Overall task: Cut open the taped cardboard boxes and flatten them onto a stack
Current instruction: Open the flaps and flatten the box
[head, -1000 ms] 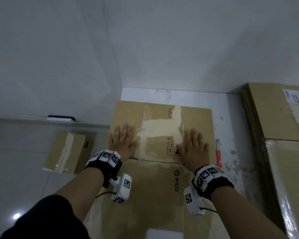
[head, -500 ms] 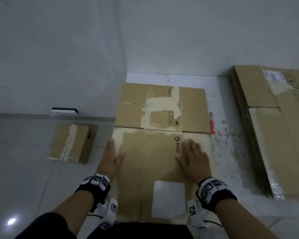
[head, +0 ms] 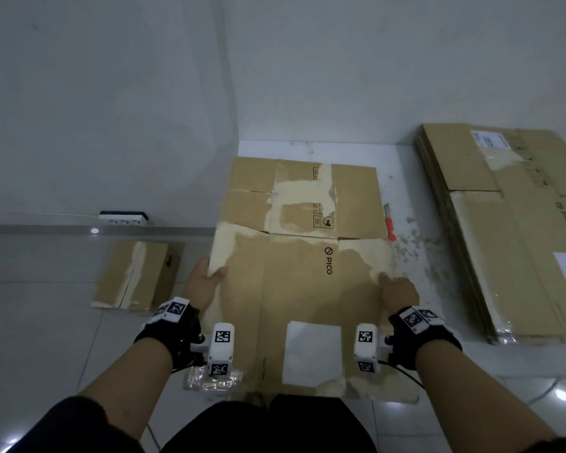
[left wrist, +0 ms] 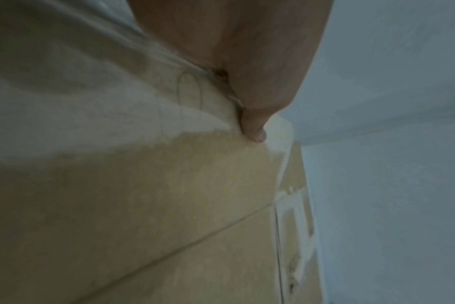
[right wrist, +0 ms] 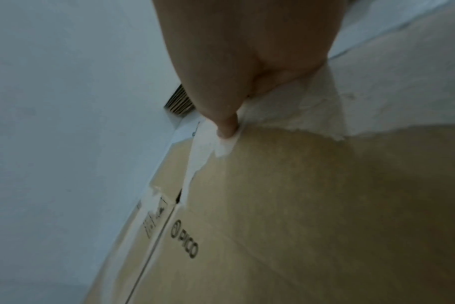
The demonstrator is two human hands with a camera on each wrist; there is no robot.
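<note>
The left hand (head: pixel 204 282) grips the left edge of the flattened box (head: pixel 294 289), thumb on top and fingers tucked under, while the right hand (head: pixel 399 294) pinches the right edge the same way, its thumb pressing torn white tape. The box lies flat on the tiled floor just in front of the person's knees, its far flaps reaching toward the wall, with a red-handled cutter (head: pixel 389 223) lying just beside its right side. A stack of flattened boxes (head: pixel 504 230) sits further right, well apart, and a taped small box (head: pixel 134 279) waits on the left. The sheet looks light but wide and floppy along its creases, so it will likely sag or fold at the flap joints when lifted; holding both long edges near the middle, as now, seems the sound choice. The tape patches look slick and may slip under the fingers.
</note>
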